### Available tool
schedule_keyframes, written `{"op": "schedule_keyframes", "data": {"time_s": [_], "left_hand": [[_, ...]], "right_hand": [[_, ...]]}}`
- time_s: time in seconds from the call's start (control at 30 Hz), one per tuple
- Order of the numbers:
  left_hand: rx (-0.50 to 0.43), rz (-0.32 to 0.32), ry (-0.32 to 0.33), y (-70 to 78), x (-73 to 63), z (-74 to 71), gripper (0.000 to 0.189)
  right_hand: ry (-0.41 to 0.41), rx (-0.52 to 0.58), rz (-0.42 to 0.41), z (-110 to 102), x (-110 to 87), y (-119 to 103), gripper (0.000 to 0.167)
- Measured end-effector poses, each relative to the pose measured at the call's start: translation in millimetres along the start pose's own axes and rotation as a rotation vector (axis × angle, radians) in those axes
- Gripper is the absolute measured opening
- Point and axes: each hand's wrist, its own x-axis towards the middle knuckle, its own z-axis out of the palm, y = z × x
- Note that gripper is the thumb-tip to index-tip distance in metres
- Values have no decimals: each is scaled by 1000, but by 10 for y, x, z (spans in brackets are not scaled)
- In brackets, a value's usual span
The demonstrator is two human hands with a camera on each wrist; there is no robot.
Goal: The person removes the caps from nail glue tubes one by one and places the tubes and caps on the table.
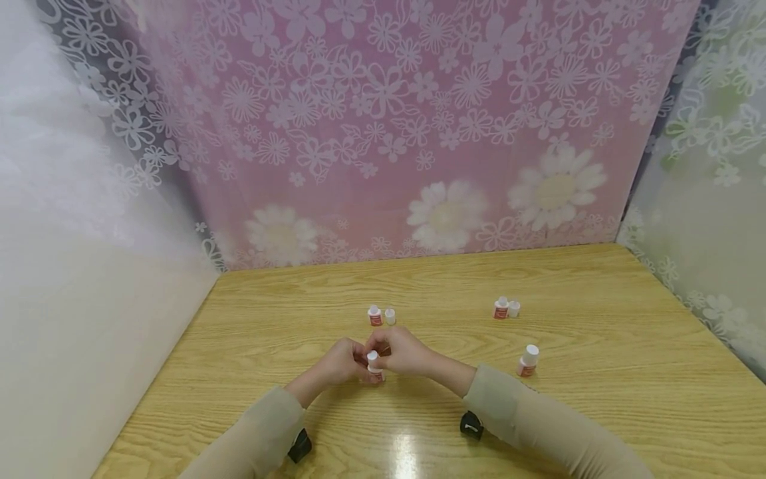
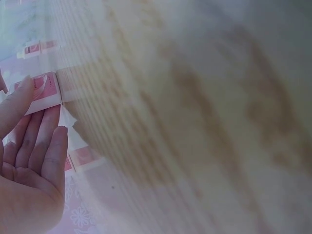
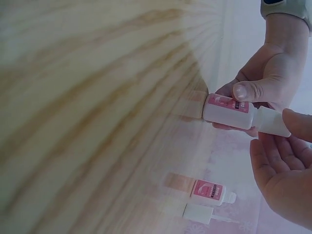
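Note:
In the head view, my left hand [image 1: 341, 362] grips a small white bottle [image 1: 376, 376] with a pink label, thumb on the label side. The bottle stands upright, its base on the wooden table in the right wrist view. My right hand [image 1: 408, 352] pinches its white cap [image 3: 273, 122] from above. The cap sits at the bottle's neck; whether it is loose I cannot tell. Just behind the hands is an uncapped bottle [image 1: 375, 316] of the same kind. Its cap [image 1: 390, 317] stands beside it, with a thin stem pointing up in the right wrist view.
Farther right stand another uncapped bottle [image 1: 501, 309] and its cap [image 1: 514, 309]. A capped bottle [image 1: 528, 361] is nearer, beyond the right forearm. Black wrist devices [image 1: 471, 426] show under both sleeves. Patterned curtains [image 1: 359, 133] close off the table's back and sides.

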Motion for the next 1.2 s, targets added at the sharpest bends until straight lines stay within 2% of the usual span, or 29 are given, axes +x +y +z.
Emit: {"op": "schedule_keyframes", "data": {"time_s": [0.17, 0.4, 0.47, 0.67, 1.2], "left_hand": [[19, 10, 11, 39, -19, 4, 12], [57, 16, 36, -242, 123, 2, 11], [65, 21, 35, -271, 140, -1, 11], [56, 14, 27, -290, 148, -2, 9], [58, 14, 25, -289, 141, -9, 11]], "right_hand": [[-2, -3, -7, -2, -3, -17, 16], [14, -10, 9, 9, -8, -5, 21], [23, -8, 17, 12, -12, -6, 22], [47, -30, 10, 10, -16, -17, 23], [36, -42, -20, 3, -14, -22, 15]]}}
